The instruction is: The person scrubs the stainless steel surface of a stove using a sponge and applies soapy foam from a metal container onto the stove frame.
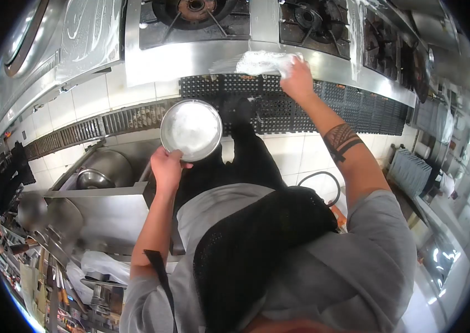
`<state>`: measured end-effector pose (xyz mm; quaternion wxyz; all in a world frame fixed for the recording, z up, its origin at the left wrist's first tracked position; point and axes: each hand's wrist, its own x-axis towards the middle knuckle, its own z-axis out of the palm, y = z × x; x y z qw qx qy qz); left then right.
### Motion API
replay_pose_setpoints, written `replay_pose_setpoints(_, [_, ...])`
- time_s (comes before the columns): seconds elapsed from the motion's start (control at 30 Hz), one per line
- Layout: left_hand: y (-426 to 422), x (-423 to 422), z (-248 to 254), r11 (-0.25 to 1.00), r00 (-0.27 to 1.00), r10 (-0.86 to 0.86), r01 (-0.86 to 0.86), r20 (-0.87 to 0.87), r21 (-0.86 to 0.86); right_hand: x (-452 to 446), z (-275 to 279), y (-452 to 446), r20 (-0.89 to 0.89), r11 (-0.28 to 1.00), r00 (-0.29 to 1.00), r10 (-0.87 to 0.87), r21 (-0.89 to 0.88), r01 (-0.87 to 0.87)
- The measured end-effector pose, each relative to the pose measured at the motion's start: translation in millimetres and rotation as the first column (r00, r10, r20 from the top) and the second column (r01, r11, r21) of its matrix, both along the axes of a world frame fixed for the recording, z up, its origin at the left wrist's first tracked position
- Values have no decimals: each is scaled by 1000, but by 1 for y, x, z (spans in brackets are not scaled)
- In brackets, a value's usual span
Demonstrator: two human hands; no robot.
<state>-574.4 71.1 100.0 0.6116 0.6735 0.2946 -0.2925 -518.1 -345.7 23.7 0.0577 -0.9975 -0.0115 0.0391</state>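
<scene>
My left hand [168, 168] grips the rim of a round metal bowl [164, 136], thumb over the edge. White suds [192, 130] lie in the bowl. My right hand [298, 79] is stretched forward to the stainless front ledge [190, 60] of the stove. Its fingers are closed on a soapy white cloth [265, 62] pressed against the ledge; foam blurs the cloth's outline. Wet, soapy streaks run over the metal to the left of it.
Gas burners [195, 10] sit behind the ledge, with another burner [308, 19] farther right. Below are a black perforated mat [323, 108] and a floor drain grate [101, 126]. At left, a large metal pot [107, 166] stands in a sink. A soapy steel surface [88, 36] lies upper left.
</scene>
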Motion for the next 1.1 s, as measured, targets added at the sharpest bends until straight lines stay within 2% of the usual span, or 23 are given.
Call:
replay_pose_setpoints(0.1, [-8,-2,4,999,999,-36,36,1,-19,19,-22,46,53,997,998,17,-78,-13])
replay_pose_setpoints(0.13, [-12,-3,5,999,1000,-26,26,4,-23,28,-17,61,95,992,988,124,-45,-120])
replay_pose_setpoints(0.2, [-19,-6,6,1000,1000,-13,13,9,-21,39,-12,62,36,977,984,176,120,-179])
replay_pose_setpoints(0.27, [-23,-10,7,999,1000,20,-19,22,-31,23,-21,26,154,967,960,234,67,-246])
replay_pose_setpoints(0.33, [-22,-15,4,999,1000,21,-21,8,-29,9,-15,1,90,980,979,185,55,-191])
replay_pose_setpoints(0.4, [-26,-21,2,999,1000,24,-25,-4,-30,5,-11,-9,-126,998,990,57,20,-55])
replay_pose_setpoints(0.47, [-32,-26,3,999,999,48,-48,-5,-18,18,-18,31,-47,993,992,115,-34,-116])
replay_pose_setpoints(0.53, [-44,-30,7,997,997,71,-71,8,-28,41,-31,64,17,949,963,268,169,-267])
replay_pose_setpoints(0.57, [-45,-33,9,996,996,86,-86,15,-37,38,-27,61,17,946,962,271,179,-270])
replay_pose_setpoints(0.63, [-44,-39,8,996,996,93,-93,14,-14,34,-10,39,-39,934,941,335,142,-327])
replay_pose_setpoints(0.67, [-46,-44,9,996,996,90,-90,8,-5,29,-21,8,-134,926,917,376,68,-370])
replay_pose_setpoints(0.7, [-47,-49,11,995,995,99,-99,0,-10,16,-12,-14,-84,954,950,301,39,-298])
replay_pose_setpoints(0.8, [-54,-59,12,993,993,114,-114,-19,-5,-1,-10,-66,-68,956,954,293,52,-290])
replay_pose_setpoints(0.83, [-58,-64,11,984,984,178,-178,6,-27,5,-9,-60,-69,951,949,307,47,-305])
replay_pose_setpoints(0.9, [-65,-78,11,967,968,250,-249,16,-49,14,-14,-25,40,926,926,376,-51,-374])
replay_pose_setpoints(0.97, [-71,-86,13,959,959,282,-282,15,-17,39,-20,21,4,875,879,476,-98,-474])
replay_pose_setpoints(1.0, [-73,-91,14,953,953,301,-301,13,-16,51,-17,43,18,865,865,501,-14,-501])
replay_pose_setpoints(1.03, [-74,-96,15,954,953,301,-301,15,-19,62,-12,57,-55,853,853,520,91,-514])
replay_pose_setpoints(1.1, [-78,-103,16,950,950,312,-311,27,-23,64,-9,44,-62,834,831,552,56,-549])
